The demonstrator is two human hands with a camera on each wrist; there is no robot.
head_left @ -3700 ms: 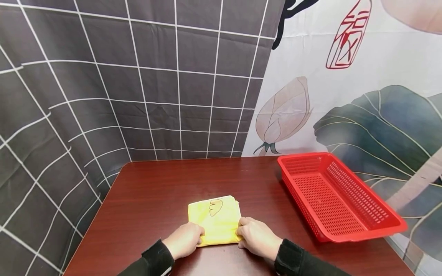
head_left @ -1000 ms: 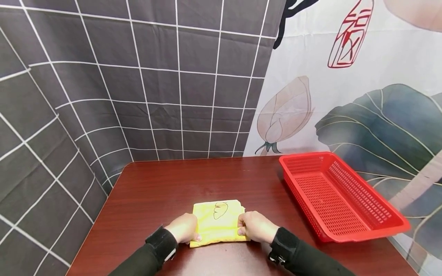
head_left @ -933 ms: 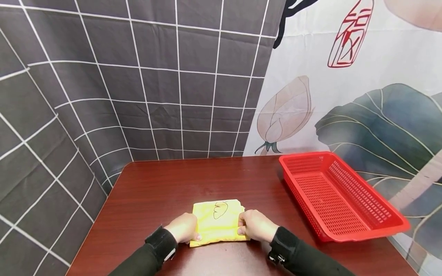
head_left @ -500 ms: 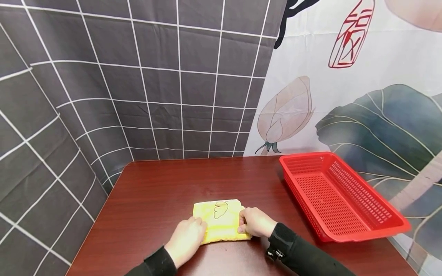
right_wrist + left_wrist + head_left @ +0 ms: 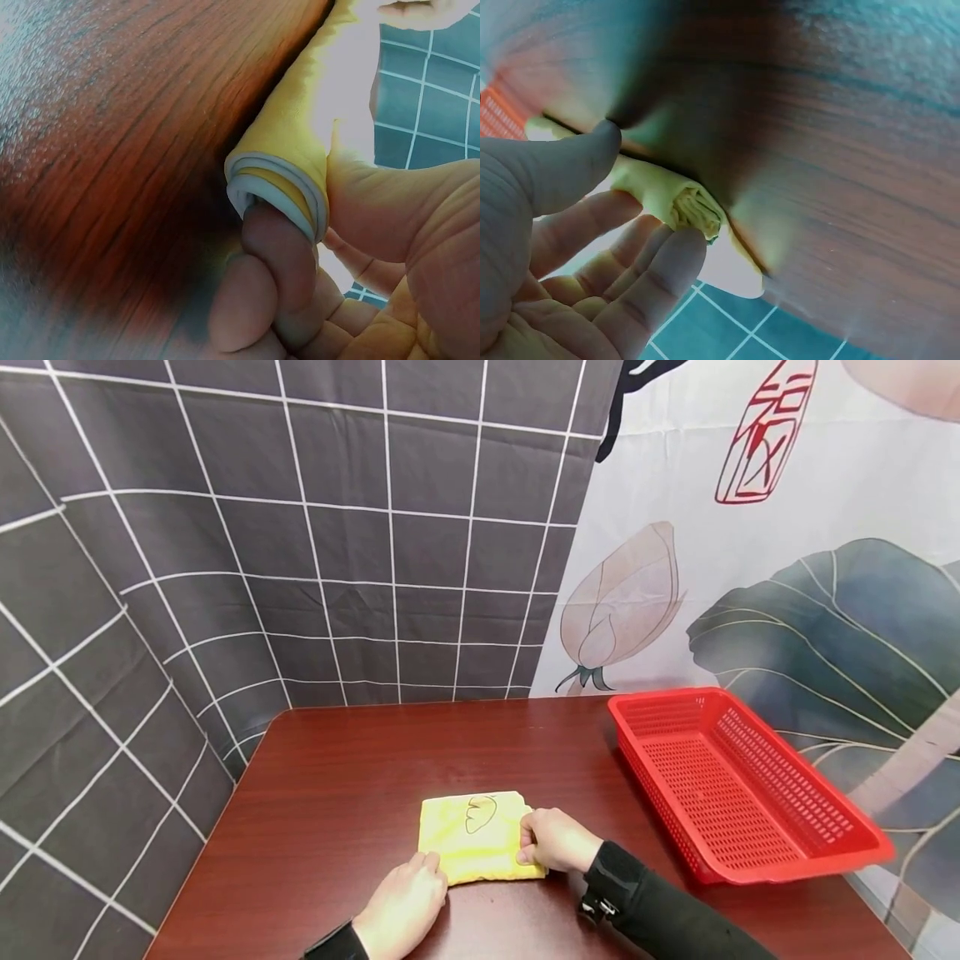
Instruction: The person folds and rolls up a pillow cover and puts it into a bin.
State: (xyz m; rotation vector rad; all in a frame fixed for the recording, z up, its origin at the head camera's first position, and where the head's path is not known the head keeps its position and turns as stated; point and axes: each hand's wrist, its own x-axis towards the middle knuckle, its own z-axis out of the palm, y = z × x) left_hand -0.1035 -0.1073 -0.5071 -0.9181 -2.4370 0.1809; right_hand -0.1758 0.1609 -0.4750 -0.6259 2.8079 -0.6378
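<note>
A folded yellow cloth (image 5: 474,833) with a line-drawn print lies on the table, its near edge rolled over. My right hand (image 5: 557,841) pinches the right end of that roll. In the right wrist view the thumb (image 5: 375,202) presses the outside, and a fingertip is tucked into the yellow and white layers. My left hand (image 5: 405,902) is at the near left corner, fingers slightly bent. In the left wrist view its fingertips touch or nearly touch the bunched end of the roll (image 5: 694,210), with the thumb (image 5: 577,161) held apart from the fingers.
A red perforated plastic basket (image 5: 720,777) stands at the right side of the brown wooden table (image 5: 337,777). Behind the table hang a grey grid-patterned curtain (image 5: 337,552) and a white one with a lotus print (image 5: 618,602).
My left hand has loosened from the cloth's left edge and shifted to its near left corner. My right hand keeps its pinch. Earlier, the near edge lay flatter.
</note>
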